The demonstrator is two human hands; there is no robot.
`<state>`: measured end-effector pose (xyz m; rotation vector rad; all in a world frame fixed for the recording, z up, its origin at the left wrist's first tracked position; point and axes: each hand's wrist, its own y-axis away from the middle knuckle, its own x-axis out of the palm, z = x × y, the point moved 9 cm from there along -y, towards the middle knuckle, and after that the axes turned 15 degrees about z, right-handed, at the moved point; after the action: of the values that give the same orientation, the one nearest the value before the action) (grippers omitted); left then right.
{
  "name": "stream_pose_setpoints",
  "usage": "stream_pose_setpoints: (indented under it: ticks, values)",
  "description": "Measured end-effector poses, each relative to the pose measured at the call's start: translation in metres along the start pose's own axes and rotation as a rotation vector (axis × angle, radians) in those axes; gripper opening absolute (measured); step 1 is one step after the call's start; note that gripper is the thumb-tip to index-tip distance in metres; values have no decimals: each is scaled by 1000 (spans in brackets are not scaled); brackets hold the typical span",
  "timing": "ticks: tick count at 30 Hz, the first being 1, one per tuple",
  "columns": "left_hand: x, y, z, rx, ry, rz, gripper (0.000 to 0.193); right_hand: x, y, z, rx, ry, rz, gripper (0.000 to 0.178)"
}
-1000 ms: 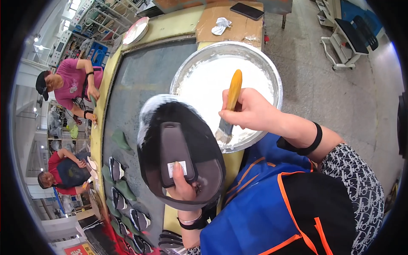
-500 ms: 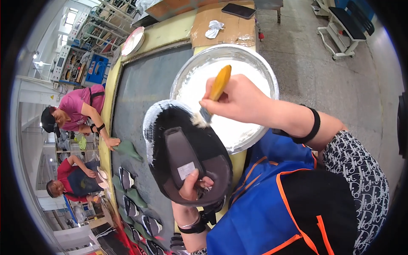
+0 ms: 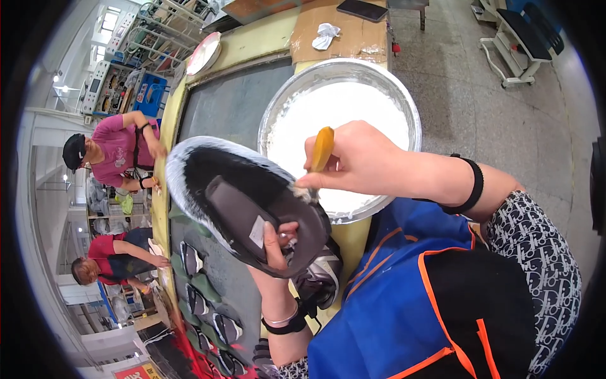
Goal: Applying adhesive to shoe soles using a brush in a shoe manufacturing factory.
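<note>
My left hand (image 3: 276, 247) grips a black shoe upper (image 3: 252, 180) near its heel end, thumb and fingers showing through the opening. Its inside faces up, showing a dark grey tongue (image 3: 235, 205) with a small white label. White paste (image 3: 189, 150) coats the toe edge and runs thinner along the sides. In my right hand (image 3: 353, 158) is a brush with a yellow handle (image 3: 323, 148); its bristles (image 3: 305, 192) touch the upper's right edge. Behind that hand stands a metal basin (image 3: 413, 120) filled with white paste.
Several shoe uppers and green lasts (image 3: 205, 287) lie on the grey table surface (image 3: 230, 101). A grey shoe part (image 3: 319, 278) sits under my left hand. Two co-workers (image 3: 117, 151) stand across the table. Cardboard (image 3: 303, 41) at the far end bears a phone (image 3: 362, 9) and crumpled tissue (image 3: 326, 36).
The shoe upper has shifted up and left and turned, its toe pointing further left. The brush has moved down along its right edge toward the heel. Both co-workers' arms have moved.
</note>
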<state>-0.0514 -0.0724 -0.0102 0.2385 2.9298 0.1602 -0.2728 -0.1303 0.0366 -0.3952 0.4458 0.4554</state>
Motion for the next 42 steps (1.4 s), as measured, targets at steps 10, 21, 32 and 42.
stream_pose_setpoints:
  ticks: [10, 21, 32, 42]
  values:
    - [-14, -10, -17, 391, -389, -179, 34, -5, -7, 15, -185, 6, -100, 31]
    - [-48, 1, -69, 564, -378, -547, 36, 43, -3, -18, 210, -520, 336, 27]
    - [-65, 8, -77, 612, -409, -643, 39, 30, 14, -22, 300, -828, 313, 34]
    - [-31, 14, -45, 519, -411, -576, 41, 2, 4, -7, -123, -428, -94, 18]
